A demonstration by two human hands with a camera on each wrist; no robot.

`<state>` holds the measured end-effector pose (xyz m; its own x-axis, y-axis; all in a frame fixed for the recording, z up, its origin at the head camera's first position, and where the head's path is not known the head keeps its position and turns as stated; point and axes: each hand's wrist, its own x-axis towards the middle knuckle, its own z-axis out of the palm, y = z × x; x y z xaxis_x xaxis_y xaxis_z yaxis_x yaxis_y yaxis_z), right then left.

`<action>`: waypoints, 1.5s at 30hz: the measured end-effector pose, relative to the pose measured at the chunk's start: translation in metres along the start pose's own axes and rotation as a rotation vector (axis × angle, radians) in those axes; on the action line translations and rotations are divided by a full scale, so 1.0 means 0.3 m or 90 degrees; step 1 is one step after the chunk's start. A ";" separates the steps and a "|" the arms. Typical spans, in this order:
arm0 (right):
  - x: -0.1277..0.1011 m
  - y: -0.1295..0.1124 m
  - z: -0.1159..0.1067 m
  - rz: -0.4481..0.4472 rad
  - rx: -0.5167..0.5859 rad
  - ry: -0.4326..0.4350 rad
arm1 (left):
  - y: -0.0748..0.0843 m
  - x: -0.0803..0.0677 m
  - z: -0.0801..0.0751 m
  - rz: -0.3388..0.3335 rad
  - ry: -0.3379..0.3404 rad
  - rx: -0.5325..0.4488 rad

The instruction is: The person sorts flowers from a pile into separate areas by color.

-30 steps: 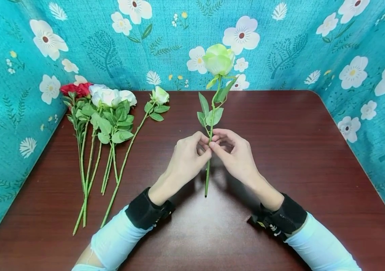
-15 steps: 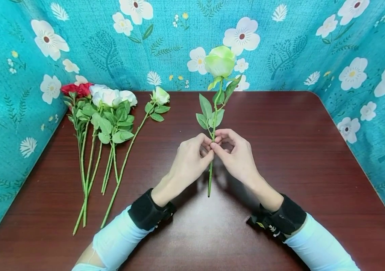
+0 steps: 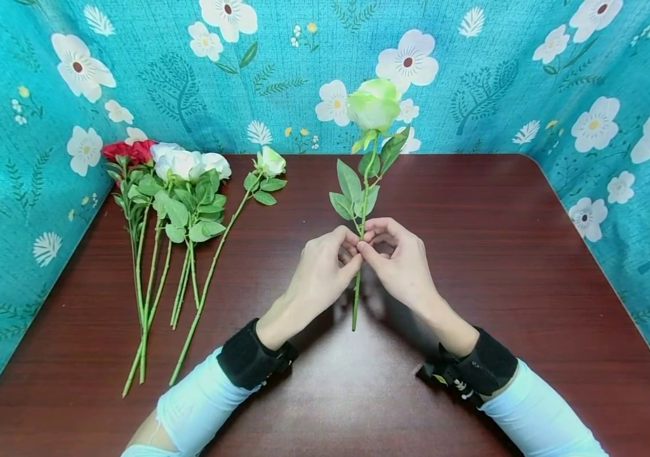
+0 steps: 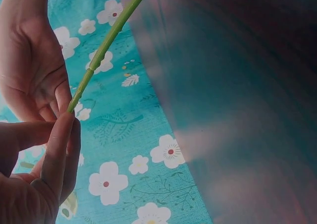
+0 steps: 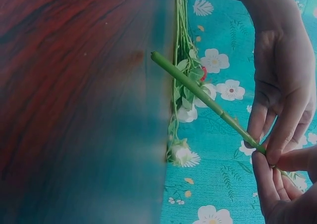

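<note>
An artificial rose with a pale green and white bloom (image 3: pixel 374 105) stands nearly upright in front of me, leaning slightly right at the top. My left hand (image 3: pixel 322 266) pinches its green stem below the leaves, between thumb and fingers. Right beside it, my right hand (image 3: pixel 402 263) pinches the same stem, the fingertips of both hands close together. In the left wrist view the lower stem (image 4: pixel 105 48) slants up out of the fingers. The right wrist view shows the stem's cut end (image 5: pixel 158 58) free of both hands.
Several artificial roses lie at the left of the dark wooden table (image 3: pixel 530 304): red ones (image 3: pixel 129 152), white ones (image 3: pixel 179 165), and a single greenish-white rose (image 3: pixel 270 161) with its long stem slanting toward my left sleeve. A teal flowered cloth (image 3: pixel 302 63) surrounds the table's back and sides.
The rose and my left hand have shifted slightly right, and its leaves have turned a little. My right hand has barely moved, and both hands keep their pinch on the stem.
</note>
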<state>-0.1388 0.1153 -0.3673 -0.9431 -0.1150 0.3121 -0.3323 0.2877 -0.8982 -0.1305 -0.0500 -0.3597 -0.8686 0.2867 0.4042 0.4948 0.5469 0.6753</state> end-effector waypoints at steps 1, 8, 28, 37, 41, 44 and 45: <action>0.000 0.000 0.000 0.000 0.002 0.001 | 0.000 -0.001 0.000 0.000 -0.002 -0.002; -0.004 0.001 -0.005 -0.005 0.012 0.003 | -0.007 -0.006 -0.002 -0.004 -0.019 -0.028; 0.027 0.039 -0.152 0.049 -0.066 -0.003 | -0.109 0.009 -0.167 -0.079 -0.024 0.100; 0.015 0.098 -0.294 0.106 -0.176 -0.028 | -0.199 -0.012 -0.252 -0.157 -0.036 0.237; 0.005 0.117 -0.356 0.126 -0.211 -0.042 | -0.233 -0.015 -0.303 -0.212 -0.080 0.282; 0.001 0.128 -0.402 0.141 -0.249 -0.056 | -0.250 -0.013 -0.344 -0.247 -0.136 0.317; -0.001 0.132 -0.418 0.147 -0.264 -0.063 | -0.255 -0.013 -0.356 -0.255 -0.153 0.328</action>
<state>-0.1534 0.2459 -0.3640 -0.9937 -0.0872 0.0701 -0.1106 0.6690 -0.7350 -0.1621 -0.1770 -0.3471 -0.9930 0.1177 -0.0030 0.1096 0.9336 0.3410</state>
